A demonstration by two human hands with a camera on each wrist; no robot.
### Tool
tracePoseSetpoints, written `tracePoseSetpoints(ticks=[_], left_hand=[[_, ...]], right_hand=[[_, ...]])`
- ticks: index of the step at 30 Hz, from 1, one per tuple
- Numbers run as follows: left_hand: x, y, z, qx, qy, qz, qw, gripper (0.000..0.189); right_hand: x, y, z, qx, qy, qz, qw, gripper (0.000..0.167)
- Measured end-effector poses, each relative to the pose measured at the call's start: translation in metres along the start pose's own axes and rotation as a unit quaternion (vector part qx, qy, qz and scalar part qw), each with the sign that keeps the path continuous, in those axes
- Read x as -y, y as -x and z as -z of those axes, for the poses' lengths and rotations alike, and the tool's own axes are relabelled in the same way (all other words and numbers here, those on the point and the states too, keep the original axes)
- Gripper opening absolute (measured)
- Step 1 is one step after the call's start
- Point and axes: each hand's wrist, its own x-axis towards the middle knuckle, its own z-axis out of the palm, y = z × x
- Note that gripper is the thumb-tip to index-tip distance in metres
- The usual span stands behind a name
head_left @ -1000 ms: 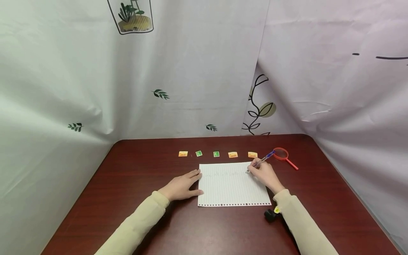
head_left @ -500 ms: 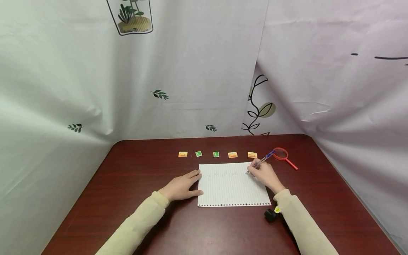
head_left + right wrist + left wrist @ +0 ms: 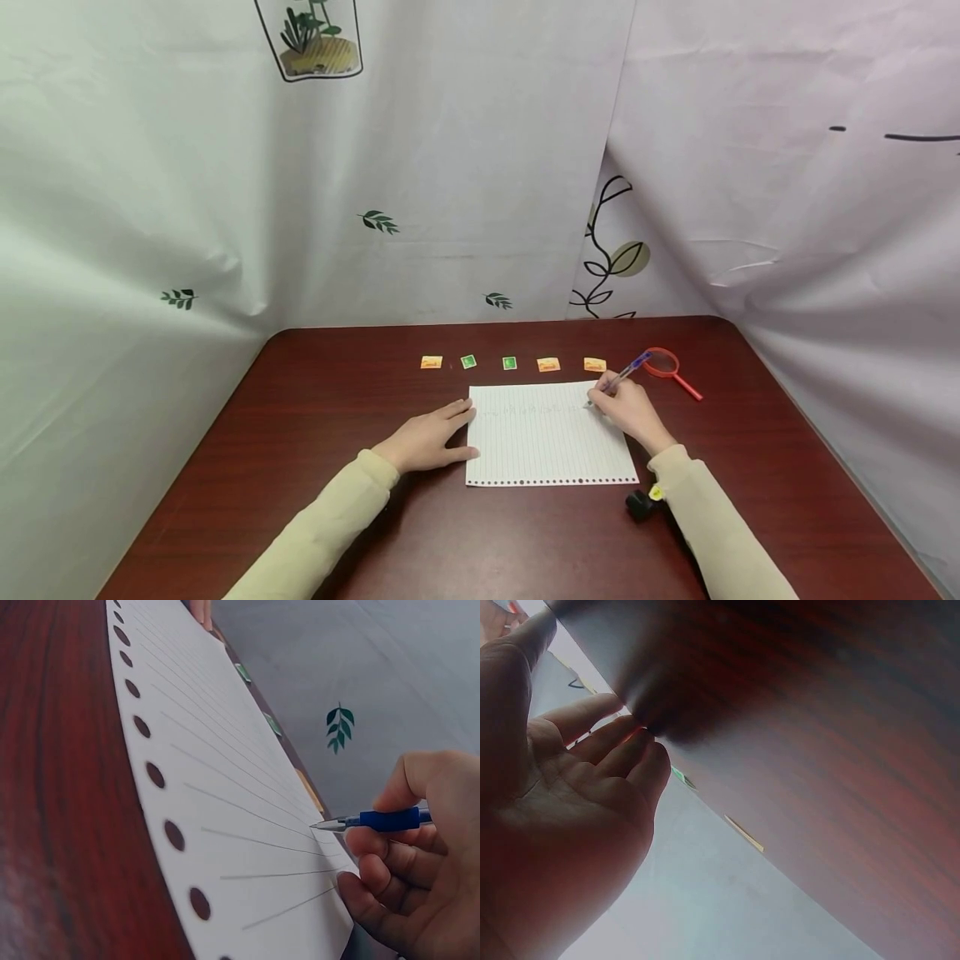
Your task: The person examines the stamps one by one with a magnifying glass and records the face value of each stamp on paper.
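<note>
A sheet of lined loose-leaf paper [image 3: 547, 450] lies sideways on the table, its row of punched holes toward me. Faint marks run in a line across its upper part. My right hand [image 3: 630, 410] pinches a pen [image 3: 390, 819] with a blue grip between thumb and fingers, its tip at the paper near the upper right. My left hand [image 3: 423, 440] lies with fingers spread, the fingertips on the sheet's left edge. In the left wrist view the left hand [image 3: 577, 780] shows its palm side, fingers loosely bent.
Beyond the sheet, small orange and green stamp-like pieces [image 3: 510, 363] form a row. A red magnifying glass [image 3: 662, 362] lies to the right of the pen. A black device [image 3: 640, 505] sits under my right wrist. A printed white curtain [image 3: 450, 167] hangs behind the dark red table [image 3: 337, 375].
My right hand with the pen has shifted slightly to the right along the line of marks. The left hand and the sheet stay where they were.
</note>
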Motion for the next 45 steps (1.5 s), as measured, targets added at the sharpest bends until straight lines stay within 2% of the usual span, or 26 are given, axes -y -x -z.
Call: tracePoseSetpoints(ticks=[19,27,34,45], left_hand=[[0.002,0.002,-0.002,-0.001,0.009,0.009,0.9999,0.077],[0.0,0.002,-0.001,0.006,0.014,0.021,0.9997,0.078],[0.0,0.001,0.001,0.004,0.01,0.013,0.9999,0.077],[-0.001,0.0,0.0,0.001,0.011,0.004,0.9999,0.076]], right_hand=[[0.004,-0.003,-0.007,0.003,-0.005,0.005,1.0,0.009],[0.007,-0.004,-0.001,-0.033,-0.015,0.009,0.9993,0.008],[0.002,-0.005,0.001,-0.02,-0.001,0.006,0.9998,0.008],[-0.003,-0.004,0.003,-0.023,0.005,-0.004,0.9997,0.01]])
